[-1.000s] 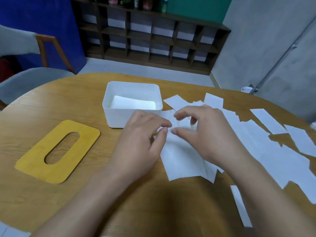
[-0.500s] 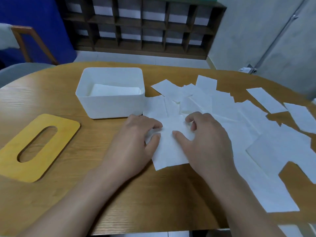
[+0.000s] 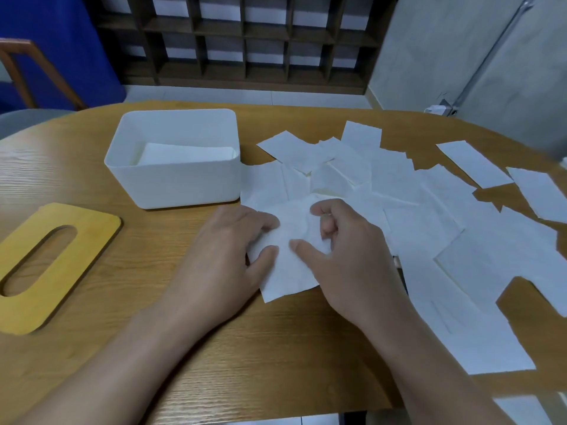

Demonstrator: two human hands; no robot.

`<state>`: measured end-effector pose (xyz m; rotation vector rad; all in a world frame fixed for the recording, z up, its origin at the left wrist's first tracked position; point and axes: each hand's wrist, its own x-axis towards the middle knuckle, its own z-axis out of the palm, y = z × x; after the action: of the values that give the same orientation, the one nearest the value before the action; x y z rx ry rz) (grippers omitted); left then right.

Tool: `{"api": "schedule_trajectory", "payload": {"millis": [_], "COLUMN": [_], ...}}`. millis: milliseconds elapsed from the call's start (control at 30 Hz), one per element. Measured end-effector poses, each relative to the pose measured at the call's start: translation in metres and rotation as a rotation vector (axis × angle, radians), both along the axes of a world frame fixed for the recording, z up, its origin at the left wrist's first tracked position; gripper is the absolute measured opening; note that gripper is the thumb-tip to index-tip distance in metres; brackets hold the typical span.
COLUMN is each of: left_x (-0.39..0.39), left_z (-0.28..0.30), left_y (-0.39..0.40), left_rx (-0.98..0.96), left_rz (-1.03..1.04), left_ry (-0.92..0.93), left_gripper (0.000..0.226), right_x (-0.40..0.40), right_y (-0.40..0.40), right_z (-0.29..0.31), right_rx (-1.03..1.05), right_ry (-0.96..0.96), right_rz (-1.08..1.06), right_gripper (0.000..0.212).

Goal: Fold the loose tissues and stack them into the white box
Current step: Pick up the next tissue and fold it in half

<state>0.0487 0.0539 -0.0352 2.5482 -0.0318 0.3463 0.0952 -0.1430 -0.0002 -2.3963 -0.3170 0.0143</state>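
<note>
Nearest the camera, both forearms reach in from the bottom edge onto the wooden bench (image 3: 276, 348). The left hand (image 3: 227, 256) has its fingers curled over the left edge of one tissue (image 3: 288, 271) and its thumb set on top, so it pinches that edge; the right hand (image 3: 346, 259) pinches the same sheet from the right, thumb flat on the paper and fingers bent above it. The tissue lies between the two hands, touching both, its long axis running from near to far and slightly tilted, its near corner free on the bench. A fold along that axis would, I judge, carry one side across to the other, with both hands equally near. Whether the sheet is already partly doubled under the fingers is hidden, and its far edge merges with the loose tissues (image 3: 414, 210) spread to the right and beyond, so its true outline is hard to make out. Left of the hands lies a yellow slotted lid (image 3: 76, 259). Farther on, just beyond the left hand and nearer it than the right, stands the white box (image 3: 171, 185), open, with a folded stack (image 3: 184, 153) low inside; how many sheets it holds cannot be told.
</note>
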Motion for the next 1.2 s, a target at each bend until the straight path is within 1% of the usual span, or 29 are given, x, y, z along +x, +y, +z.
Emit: {"api": "schedule_trajectory", "payload": {"millis": [67,133,233,333,400,433,533,567,600,667,733,800,967,1100,1200], "left_x": [-0.001,-0.003,-0.006,-0.007,-0.009,-0.011,-0.013,-0.014,-0.016,-0.019,-0.025,-0.034,-0.047,-0.051,-0.052], "left_z": [0.001,0.002,0.007,0.012,0.017,0.02,0.03,0.031,0.032,0.027,0.023,0.021,0.023,0.027,0.027], "left_y": [0.0,0.0,0.001,0.004,0.006,0.007,0.007,0.007,0.009,0.016,0.025,0.034,0.051,0.053,0.053], "left_rx": [-0.034,-0.08,-0.173,-0.271,-0.374,-0.444,-0.745,-0.805,-0.813,-0.714,-0.606,-0.545,-0.37,-0.258,-0.157], "left_rz": [0.026,0.048,0.057,0.061,0.06,0.06,0.038,0.031,0.025,0.012,-0.007,-0.034,-0.05,-0.041,-0.077], "left_ry": [-0.005,-0.02,-0.069,-0.099,-0.054,-0.021,0.074,0.093,0.098,0.1,0.114,0.139,0.227,0.285,0.282], "left_gripper": [0.048,0.058,0.064,0.068,0.07,0.07,0.065,0.061,0.056,0.042,0.029,0.023,0.023,0.012,0.01], "right_x": [0.0,-0.001,-0.004,-0.007,-0.008,-0.008,-0.006,-0.004,-0.003,-0.002,-0.003,-0.006,-0.017,-0.02,-0.017], "right_y": [0.0,-0.001,-0.004,-0.007,-0.008,-0.009,-0.012,-0.012,-0.013,-0.014,-0.014,-0.014,-0.008,-0.005,-0.008], "right_z": [-0.002,-0.002,-0.002,-0.001,0.001,0.001,0.003,0.004,0.004,0.003,0.0,-0.004,-0.007,-0.006,-0.005], "right_rx": [0.027,0.051,0.237,0.316,0.364,0.385,0.376,0.361,0.347,0.33,0.281,0.206,0.049,-0.056,-0.115], "right_ry": [-0.067,-0.088,-0.029,-0.009,0.049,0.078,0.129,0.142,0.153,0.183,0.194,0.161,0.098,0.067,0.005], "right_rz": [0.005,0.032,0.106,0.207,0.259,0.273,0.306,0.313,0.314,0.297,0.289,0.293,0.345,0.407,0.45], "right_gripper": [0.043,0.037,0.033,0.04,0.046,0.05,0.06,0.061,0.06,0.051,0.039,0.03,0.026,0.026,0.022]}}
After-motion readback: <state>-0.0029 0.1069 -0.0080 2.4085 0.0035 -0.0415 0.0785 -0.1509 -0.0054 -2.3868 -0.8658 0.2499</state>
